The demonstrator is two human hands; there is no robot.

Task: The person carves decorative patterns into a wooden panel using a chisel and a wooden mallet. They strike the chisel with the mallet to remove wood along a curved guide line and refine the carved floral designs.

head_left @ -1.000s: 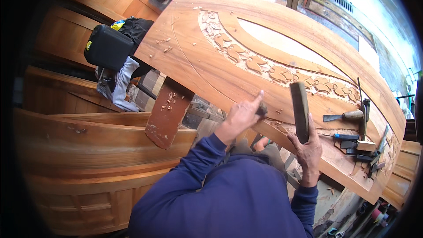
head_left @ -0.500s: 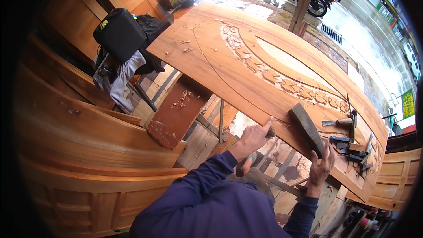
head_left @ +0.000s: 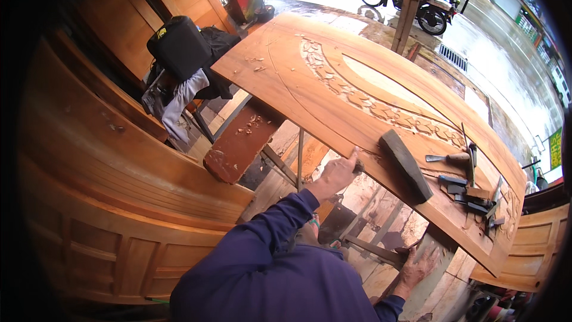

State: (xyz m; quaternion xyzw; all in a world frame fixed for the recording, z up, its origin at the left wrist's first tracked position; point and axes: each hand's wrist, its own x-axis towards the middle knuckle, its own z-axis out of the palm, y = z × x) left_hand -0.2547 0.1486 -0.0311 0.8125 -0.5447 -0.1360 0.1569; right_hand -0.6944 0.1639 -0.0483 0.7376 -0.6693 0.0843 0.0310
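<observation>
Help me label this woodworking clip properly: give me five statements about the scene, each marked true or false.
1. The dark block lies on the carved panel. True.
2. The right hand grips the dark block. False: it is apart from it, beyond the carved panel's near edge.
3. Wood shavings lie on the reddish-brown board. True.
4. The black case sits on the carved panel. False: it is beyond the carved panel's left end.
5. The left hand is at the carved panel's near edge. True.
</observation>
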